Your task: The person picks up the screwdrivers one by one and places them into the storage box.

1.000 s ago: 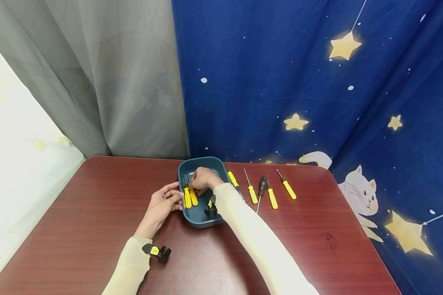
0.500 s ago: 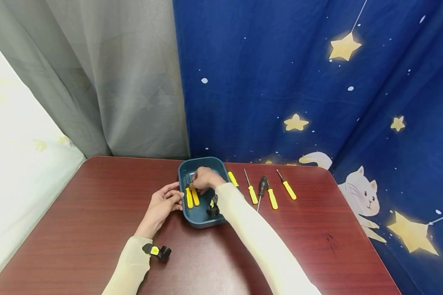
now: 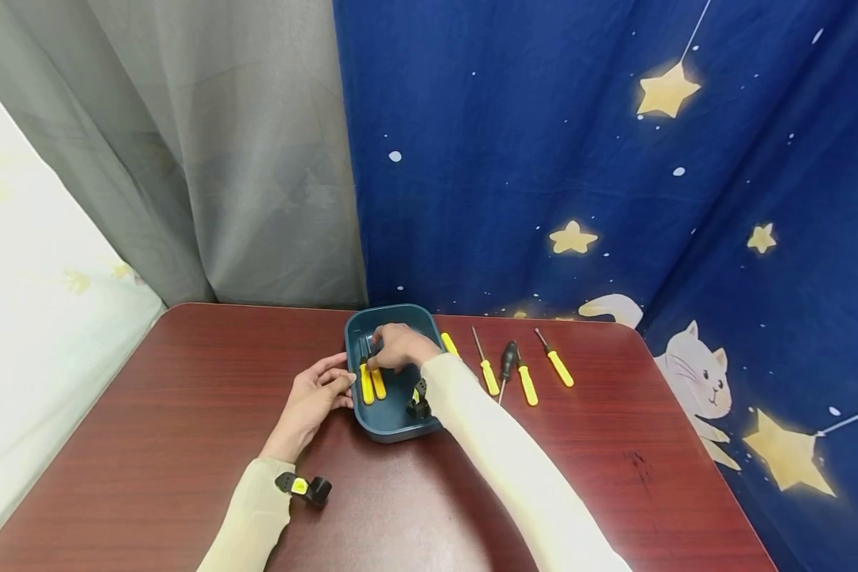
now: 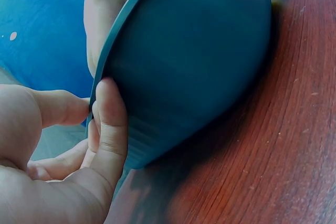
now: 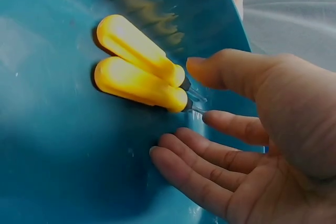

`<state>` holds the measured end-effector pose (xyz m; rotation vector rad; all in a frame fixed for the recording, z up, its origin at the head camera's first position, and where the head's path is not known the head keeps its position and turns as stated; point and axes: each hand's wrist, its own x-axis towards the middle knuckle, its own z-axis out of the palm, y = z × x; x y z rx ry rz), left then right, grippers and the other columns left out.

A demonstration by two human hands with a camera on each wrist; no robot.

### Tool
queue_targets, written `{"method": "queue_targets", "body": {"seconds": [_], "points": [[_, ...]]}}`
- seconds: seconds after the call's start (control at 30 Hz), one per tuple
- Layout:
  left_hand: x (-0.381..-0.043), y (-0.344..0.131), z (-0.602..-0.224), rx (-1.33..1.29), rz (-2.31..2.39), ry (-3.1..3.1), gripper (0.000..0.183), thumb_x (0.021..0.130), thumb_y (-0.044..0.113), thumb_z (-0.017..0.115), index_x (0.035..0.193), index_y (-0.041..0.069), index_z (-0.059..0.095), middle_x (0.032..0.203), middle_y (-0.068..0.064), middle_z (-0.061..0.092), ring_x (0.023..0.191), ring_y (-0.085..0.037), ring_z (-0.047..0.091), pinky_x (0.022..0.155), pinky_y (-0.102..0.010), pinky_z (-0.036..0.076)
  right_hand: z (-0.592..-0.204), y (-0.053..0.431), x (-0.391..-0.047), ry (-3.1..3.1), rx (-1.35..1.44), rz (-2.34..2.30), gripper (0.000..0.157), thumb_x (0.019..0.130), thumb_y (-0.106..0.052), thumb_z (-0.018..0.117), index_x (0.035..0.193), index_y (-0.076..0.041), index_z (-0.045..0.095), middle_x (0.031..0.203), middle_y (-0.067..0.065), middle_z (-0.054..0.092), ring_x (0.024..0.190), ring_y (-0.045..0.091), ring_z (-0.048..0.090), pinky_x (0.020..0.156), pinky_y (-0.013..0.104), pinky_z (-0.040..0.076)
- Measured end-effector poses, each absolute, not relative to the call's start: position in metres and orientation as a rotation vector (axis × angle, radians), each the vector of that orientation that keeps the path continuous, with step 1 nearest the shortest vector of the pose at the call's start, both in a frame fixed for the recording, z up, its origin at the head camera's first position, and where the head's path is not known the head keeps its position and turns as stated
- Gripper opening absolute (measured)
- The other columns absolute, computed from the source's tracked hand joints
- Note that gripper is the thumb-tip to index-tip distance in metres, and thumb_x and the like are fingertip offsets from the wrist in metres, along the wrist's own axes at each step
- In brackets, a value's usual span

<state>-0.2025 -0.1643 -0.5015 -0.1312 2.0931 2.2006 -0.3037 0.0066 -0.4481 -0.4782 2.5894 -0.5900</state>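
Note:
A dark teal plastic box point(image 3: 393, 434) sits near the back of the table. My left hand point(image 3: 318, 397) pinches its left rim, thumb on one side and fingers on the other, as the left wrist view shows against the box wall point(image 4: 189, 56). Inside lie two yellow-handled screwdrivers point(image 5: 134, 45) point(image 5: 139, 85), handles side by side and touching. Over them, my right hand point(image 3: 400, 347) reaches into the box. In the right wrist view its thumb and forefinger are spread apart beside the shafts, the forefinger tip close to one shaft. Whether it touches cannot be told.
Right of the box, several screwdrivers lie on the reddish-brown table point(image 3: 150, 445): yellow-handled ones point(image 3: 489, 377) point(image 3: 527, 387) point(image 3: 561, 369) and a black-handled one point(image 3: 508, 361). Another yellow handle point(image 3: 450, 344) is partly behind the right sleeve. Curtains point(image 3: 472, 199) hang behind the table.
Both screwdrivers in the box have shifted slightly to the right. The right hand has eased a little to the right, its fingers loosened. The left hand stays on the rim.

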Motion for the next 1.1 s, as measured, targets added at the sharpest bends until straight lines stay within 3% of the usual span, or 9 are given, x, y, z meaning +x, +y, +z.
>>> {"method": "queue_targets", "body": {"seconds": [0.23, 0.6, 0.77, 1.1], "points": [[-0.202, -0.165, -0.501, -0.136, 2.203, 2.085, 0.052, 0.100, 0.003, 0.062, 0.150, 0.004, 0.047, 0.098, -0.007, 0.065, 0.072, -0.010, 0.063, 0.065, -0.022, 0.060, -0.444, 0.014, -0.300, 2.674, -0.573, -0.408, 0.063, 0.090, -0.045, 0.076, 0.144, -0.019, 0.057, 0.143, 0.005, 0.060, 0.114, 0.017, 0.057, 0.107, 0.041, 0.053], [-0.203, -0.165, -0.503, -0.133, 2.199, 2.091, 0.052, 0.100, 0.004, 0.062, 0.150, 0.004, 0.047, 0.100, -0.009, 0.065, 0.073, -0.011, 0.063, 0.065, -0.023, 0.061, -0.435, 0.026, -0.288, 2.702, -0.667, -0.320, 0.070, 0.088, -0.050, 0.076, 0.150, -0.030, 0.052, 0.157, 0.007, 0.046, 0.143, 0.025, 0.044, 0.118, 0.049, 0.043], [-0.203, -0.165, -0.503, -0.130, 2.193, 2.099, 0.054, 0.100, 0.004, 0.062, 0.151, 0.004, 0.046, 0.102, -0.011, 0.065, 0.074, -0.011, 0.064, 0.066, -0.023, 0.062, -0.433, 0.029, -0.283, 2.726, -0.715, -0.252, 0.076, 0.085, -0.058, 0.075, 0.152, -0.033, 0.050, 0.161, 0.005, 0.041, 0.145, 0.027, 0.039, 0.118, 0.051, 0.042], [-0.202, -0.164, -0.504, -0.144, 2.191, 2.092, 0.053, 0.100, 0.005, 0.063, 0.150, 0.006, 0.047, 0.099, -0.008, 0.064, 0.073, -0.011, 0.063, 0.066, -0.023, 0.061, -0.427, 0.039, -0.273, 2.776, -0.780, -0.230, 0.084, 0.083, -0.063, 0.075, 0.156, -0.036, 0.043, 0.169, 0.004, 0.028, 0.157, 0.028, 0.024, 0.128, 0.056, 0.024]]}}
